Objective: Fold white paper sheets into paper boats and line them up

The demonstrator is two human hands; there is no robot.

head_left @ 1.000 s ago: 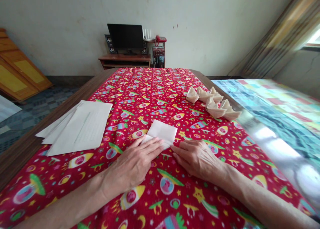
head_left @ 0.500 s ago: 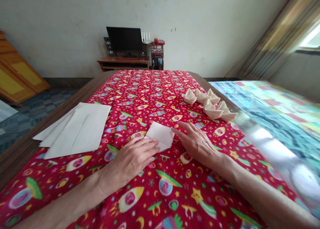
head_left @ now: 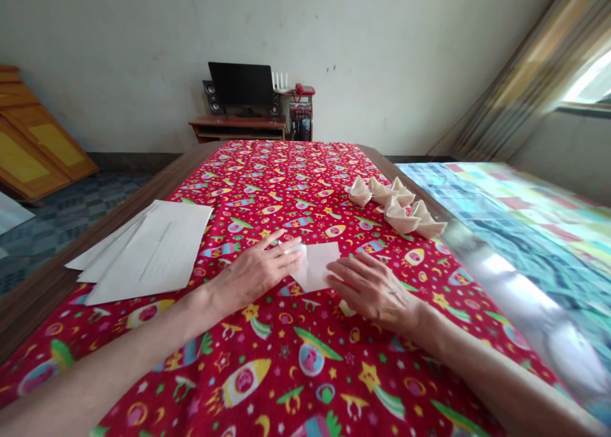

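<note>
Frame centre: my left hand [head_left: 261, 265] and right hand [head_left: 375, 291] touch folded paper [head_left: 321, 265]; whether either grips, I cannot tell.

The folded sheet [head_left: 322, 266] is smooth paper, the tablecloth [head_left: 281, 360] fabric (matt, soft-looking), the table [head_left: 162, 186] wood.

A: Counts?
B: 5 folded paper shapes [head_left: 400, 218]; 1 small paper [head_left: 323, 265]; 1 left hand [head_left: 263, 266]; 1 right hand [head_left: 375, 289]
A: Sheets [head_left: 160, 252]?
B: at least 3; overlap hides exact number; also 1 monitor [head_left: 240, 85]; 1 red telephone [head_left: 304, 90]
</note>
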